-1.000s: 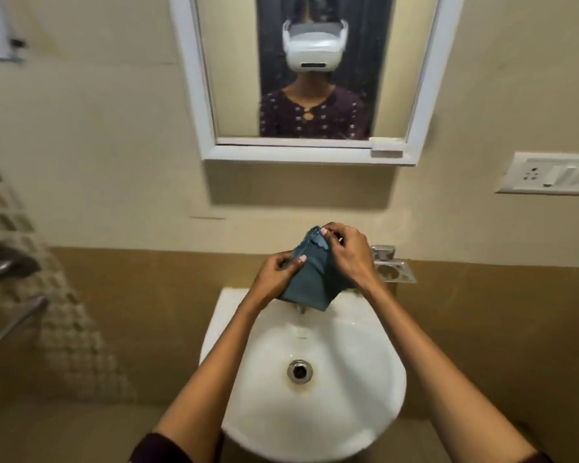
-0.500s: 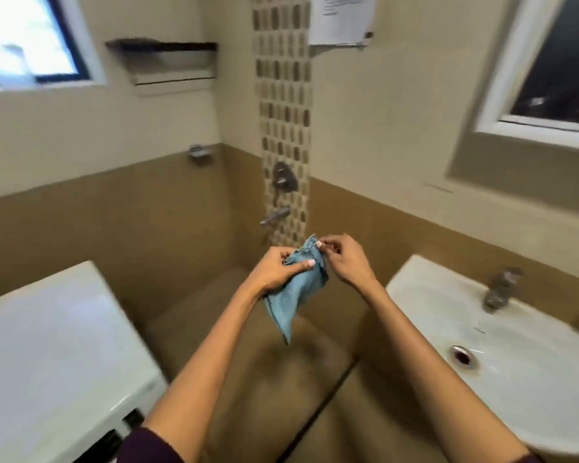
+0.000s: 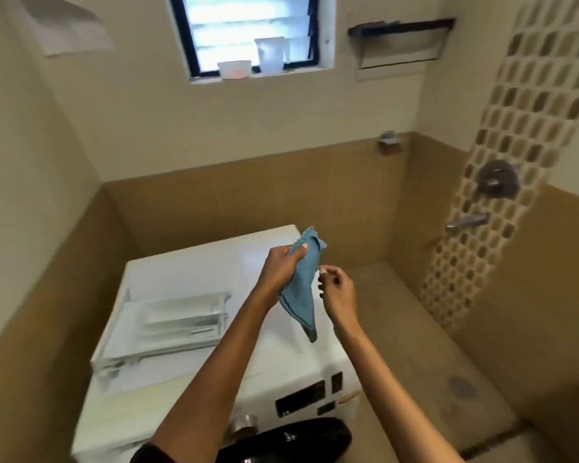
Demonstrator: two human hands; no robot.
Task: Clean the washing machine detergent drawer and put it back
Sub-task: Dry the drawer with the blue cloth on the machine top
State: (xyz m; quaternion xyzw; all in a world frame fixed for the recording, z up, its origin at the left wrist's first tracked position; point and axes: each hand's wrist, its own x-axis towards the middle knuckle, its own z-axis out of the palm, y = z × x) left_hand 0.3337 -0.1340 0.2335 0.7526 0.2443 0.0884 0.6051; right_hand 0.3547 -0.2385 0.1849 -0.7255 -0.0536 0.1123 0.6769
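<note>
The white washing machine [image 3: 194, 262] is standing in the tiled corner, and the detergent drawer [image 3: 168, 324] is lying out on the left part of its top. A blue cloth [image 3: 300, 295] is hanging above the lid. The left hand [image 3: 281, 269] is gripping the cloth's upper part. The right hand [image 3: 338, 292] is hovering just beside it, fingers loosely curled, holding nothing.

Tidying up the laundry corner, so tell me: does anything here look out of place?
Yes: the white plastic detergent drawer lies loose on top of the white washing machine, by its left edge, not in its slot. The left hand grips a blue cloth above the machine. Nothing looks spilled or broken.
</note>
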